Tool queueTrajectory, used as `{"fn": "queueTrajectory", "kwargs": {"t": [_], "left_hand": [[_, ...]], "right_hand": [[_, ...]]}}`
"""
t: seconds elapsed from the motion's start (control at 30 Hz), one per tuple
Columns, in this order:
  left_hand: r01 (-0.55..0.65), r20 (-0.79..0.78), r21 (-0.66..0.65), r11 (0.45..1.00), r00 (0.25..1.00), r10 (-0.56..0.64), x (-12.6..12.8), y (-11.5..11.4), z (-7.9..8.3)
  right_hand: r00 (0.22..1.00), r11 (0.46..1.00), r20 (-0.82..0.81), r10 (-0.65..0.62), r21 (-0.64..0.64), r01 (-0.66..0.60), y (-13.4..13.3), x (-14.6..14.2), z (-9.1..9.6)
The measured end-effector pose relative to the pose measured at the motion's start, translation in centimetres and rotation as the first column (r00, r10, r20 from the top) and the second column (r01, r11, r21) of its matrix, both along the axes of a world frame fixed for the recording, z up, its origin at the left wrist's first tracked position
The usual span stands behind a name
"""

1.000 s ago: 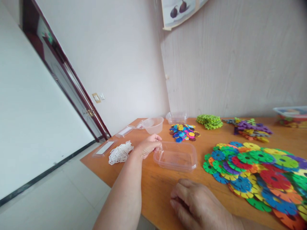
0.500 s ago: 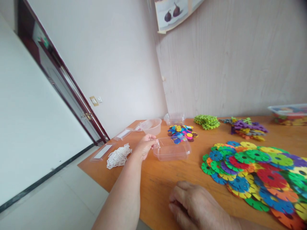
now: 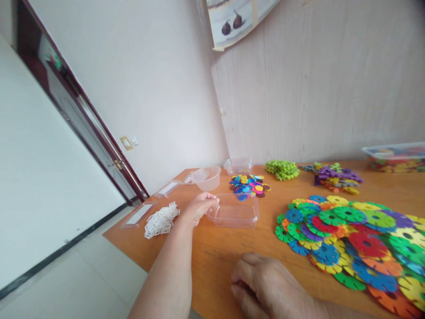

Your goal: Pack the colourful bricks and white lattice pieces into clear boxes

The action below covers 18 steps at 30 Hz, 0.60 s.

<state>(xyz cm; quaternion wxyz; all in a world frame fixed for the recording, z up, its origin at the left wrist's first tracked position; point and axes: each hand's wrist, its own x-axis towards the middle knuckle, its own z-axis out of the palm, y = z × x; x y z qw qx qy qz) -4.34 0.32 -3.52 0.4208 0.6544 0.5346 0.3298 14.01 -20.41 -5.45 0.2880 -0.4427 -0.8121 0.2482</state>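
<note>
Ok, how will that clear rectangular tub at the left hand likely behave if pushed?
The clear tub looks thin-walled, so it probably flexes a little when pinched. Nothing shows inside, so it should be light and may slide easily. Its low, broad shape suggests little tipping.

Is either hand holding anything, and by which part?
The left hand holds the clear rectangular container by its left-end rim; nothing shows in the right hand.

Clear rectangular container [image 3: 237, 217]: left rim partly hidden by left hand [image 3: 202, 209]. Nearer than container, right hand [image 3: 270, 283]: fingertips out of sight. Right of container, slotted-disc pile [image 3: 348, 241] and, farther back, plastic box [image 3: 396, 153]: both cut off; box contents blurred.
</note>
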Motion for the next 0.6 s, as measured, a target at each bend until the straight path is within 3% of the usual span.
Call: {"fn": "queueTrajectory", "kwargs": {"t": [0.33,0.6], "left_hand": [[-0.087,0.171,-0.088,0.992,0.98,0.101,-0.24,0.43,0.19],[-0.107,0.21,-0.101,0.989,0.969,0.126,-0.58,0.67,-0.1]], "right_hand": [[1.0,1.0,0.019,0.015,0.002,-0.015,0.0,0.11,-0.02],[0.999,1.0,0.052,0.015,-0.003,-0.015,-0.04,0.13,0.43]]}}
